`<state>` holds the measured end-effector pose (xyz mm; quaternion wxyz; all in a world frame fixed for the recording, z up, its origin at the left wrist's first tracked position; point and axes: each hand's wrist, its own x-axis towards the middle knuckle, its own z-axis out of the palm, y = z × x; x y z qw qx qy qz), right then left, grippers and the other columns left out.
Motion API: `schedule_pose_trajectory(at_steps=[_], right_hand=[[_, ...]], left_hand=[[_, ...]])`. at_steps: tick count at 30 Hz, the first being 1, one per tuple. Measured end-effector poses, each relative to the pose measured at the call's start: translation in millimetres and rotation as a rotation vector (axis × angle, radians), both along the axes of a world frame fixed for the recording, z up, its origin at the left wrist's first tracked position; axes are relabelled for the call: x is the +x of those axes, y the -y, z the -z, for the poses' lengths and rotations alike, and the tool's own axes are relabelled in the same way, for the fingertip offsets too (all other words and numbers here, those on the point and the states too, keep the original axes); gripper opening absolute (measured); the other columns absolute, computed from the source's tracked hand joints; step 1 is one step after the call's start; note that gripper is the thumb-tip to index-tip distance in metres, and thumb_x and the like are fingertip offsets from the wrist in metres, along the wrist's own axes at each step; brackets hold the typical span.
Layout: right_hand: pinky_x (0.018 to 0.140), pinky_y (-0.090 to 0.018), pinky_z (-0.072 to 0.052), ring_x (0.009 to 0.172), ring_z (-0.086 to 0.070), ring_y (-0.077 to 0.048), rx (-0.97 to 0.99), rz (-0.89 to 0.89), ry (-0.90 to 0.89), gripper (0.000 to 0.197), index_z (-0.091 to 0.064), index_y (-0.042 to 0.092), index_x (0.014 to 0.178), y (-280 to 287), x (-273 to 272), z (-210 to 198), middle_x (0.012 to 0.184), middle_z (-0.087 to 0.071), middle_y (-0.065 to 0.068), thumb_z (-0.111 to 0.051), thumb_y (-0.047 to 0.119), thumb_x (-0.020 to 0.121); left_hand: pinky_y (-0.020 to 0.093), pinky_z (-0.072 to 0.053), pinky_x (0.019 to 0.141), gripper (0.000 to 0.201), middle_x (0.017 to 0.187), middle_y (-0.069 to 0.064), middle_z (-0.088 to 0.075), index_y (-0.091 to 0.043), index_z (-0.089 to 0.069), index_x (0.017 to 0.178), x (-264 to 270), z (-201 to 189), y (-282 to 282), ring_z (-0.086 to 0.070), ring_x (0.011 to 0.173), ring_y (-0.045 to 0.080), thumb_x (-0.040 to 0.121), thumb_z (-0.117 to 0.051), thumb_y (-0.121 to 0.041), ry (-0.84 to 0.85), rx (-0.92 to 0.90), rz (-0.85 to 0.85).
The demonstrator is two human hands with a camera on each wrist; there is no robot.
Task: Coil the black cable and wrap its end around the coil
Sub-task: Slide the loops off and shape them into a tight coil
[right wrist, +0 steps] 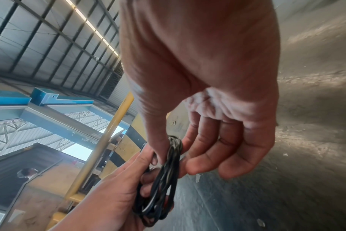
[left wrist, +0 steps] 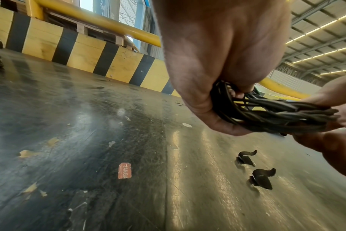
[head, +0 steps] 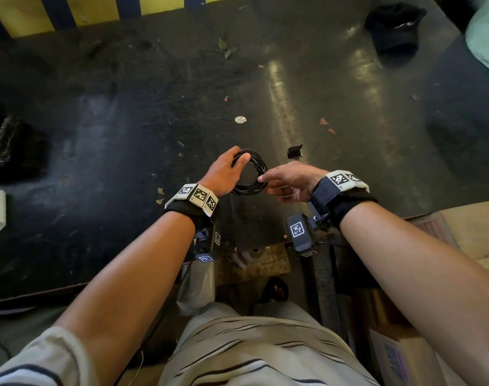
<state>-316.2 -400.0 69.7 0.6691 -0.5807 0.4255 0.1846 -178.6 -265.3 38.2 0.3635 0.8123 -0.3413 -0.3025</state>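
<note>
While hands [head: 224, 174] hide it, cable [head: 251, 174] end.

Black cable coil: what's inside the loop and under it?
Inside the black cable coil, only the dark scuffed tabletop shows. The left hand and right hand hold it off the table. Their grip covers parts of the strands.

Daylight is entering from the far side and streaking pale glare across the dark table [head: 279, 87]; its left part is lying dim. Ceiling strip lights [left wrist: 318, 28] are showing in both wrist views. Wide-angle distortion is bending the yellow-and-black barrier [left wrist: 85, 51]. The right hand [right wrist: 207, 78] is appearing soft, the frame edges smearing.
</note>
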Motion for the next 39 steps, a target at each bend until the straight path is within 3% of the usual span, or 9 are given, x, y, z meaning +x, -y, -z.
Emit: schedule_pose_trajectory(at_steps=[5,10,14,20,26,30,32,39], right_hand=[[0.074,-0.034,-0.050,0.075,-0.067,-0.015,-0.007,0.011,0.005,0.009,-0.064,0.026,0.099,-5.3,-2.9,-2.4,0.077,-0.073,0.001,-0.071,0.025,0.093],[0.073,-0.029,-0.047,0.071,-0.060,-0.009,-0.037,0.032,-0.028,0.011,-0.069,0.018,0.088,-7.8,-0.6,0.6,0.078,-0.065,0.005,-0.074,0.028,0.090],[0.086,-0.034,-0.049,0.080,-0.060,-0.011,-0.010,0.026,-0.026,0.014,-0.068,0.019,0.087,-8.8,1.3,3.3,0.081,-0.069,0.006,-0.076,0.030,0.088],[0.092,-0.036,-0.047,0.092,-0.060,-0.014,-0.028,-0.015,-0.022,0.018,-0.071,0.019,0.094,-7.1,0.5,5.5,0.096,-0.071,0.004,-0.078,0.034,0.086],[0.087,-0.035,-0.044,0.081,-0.059,-0.011,-0.022,-0.021,-0.045,0.013,-0.067,0.021,0.086,-7.0,3.8,2.9,0.087,-0.068,0.006,-0.075,0.031,0.088],[0.084,-0.034,-0.043,0.076,-0.056,-0.011,0.007,-0.002,-0.046,0.013,-0.065,0.021,0.084,-8.5,6.2,6.4,0.091,-0.063,0.004,-0.075,0.028,0.088],[0.084,-0.035,-0.043,0.081,-0.058,-0.012,-0.013,-0.004,-0.052,0.013,-0.066,0.022,0.087,-8.9,6.9,8.2,0.093,-0.066,0.005,-0.075,0.031,0.087],[0.089,-0.037,-0.044,0.072,-0.060,-0.008,-0.011,-0.045,-0.068,0.021,-0.063,0.023,0.076,-4.4,8.4,6.7,0.060,-0.065,0.012,-0.074,0.035,0.089]], left_hand=[[0.023,-0.038,0.060,0.022,0.080,-0.006,-0.054,-0.019,-0.054,0.105,-1.7,-1.6,-1.1,-0.051,0.066,0.007,0.106,-0.043,-0.038,0.004,0.004,0.000],[0.026,-0.040,0.061,0.028,0.078,-0.005,-0.053,-0.013,-0.056,0.107,-0.5,0.9,-4.4,-0.050,0.065,0.009,0.106,-0.044,-0.038,0.000,-0.011,-0.016],[0.027,-0.040,0.062,0.030,0.080,-0.003,-0.056,-0.012,-0.056,0.110,1.2,1.4,-6.9,-0.051,0.065,0.008,0.105,-0.044,-0.038,-0.009,-0.012,-0.025],[0.027,-0.040,0.060,0.029,0.077,-0.003,-0.054,-0.013,-0.056,0.108,1.4,-0.5,-9.0,-0.050,0.063,0.009,0.105,-0.044,-0.039,-0.022,-0.024,-0.022],[0.024,-0.039,0.058,0.028,0.075,-0.004,-0.052,-0.012,-0.057,0.107,-0.5,-0.4,-8.9,-0.048,0.061,0.007,0.105,-0.045,-0.037,-0.018,-0.041,-0.028],[0.026,-0.040,0.060,0.029,0.076,-0.002,-0.052,-0.011,-0.057,0.107,1.2,-0.9,-9.4,-0.048,0.062,0.009,0.105,-0.045,-0.037,-0.015,-0.031,-0.021],[0.029,-0.041,0.061,0.031,0.077,0.000,-0.053,-0.009,-0.057,0.109,2.3,-0.7,-9.4,-0.049,0.063,0.010,0.105,-0.045,-0.037,-0.013,-0.029,-0.025],[0.024,-0.039,0.056,0.031,0.074,-0.003,-0.052,-0.009,-0.057,0.109,2.2,-1.6,-8.9,-0.047,0.060,0.008,0.105,-0.045,-0.037,-0.020,-0.027,-0.030]])
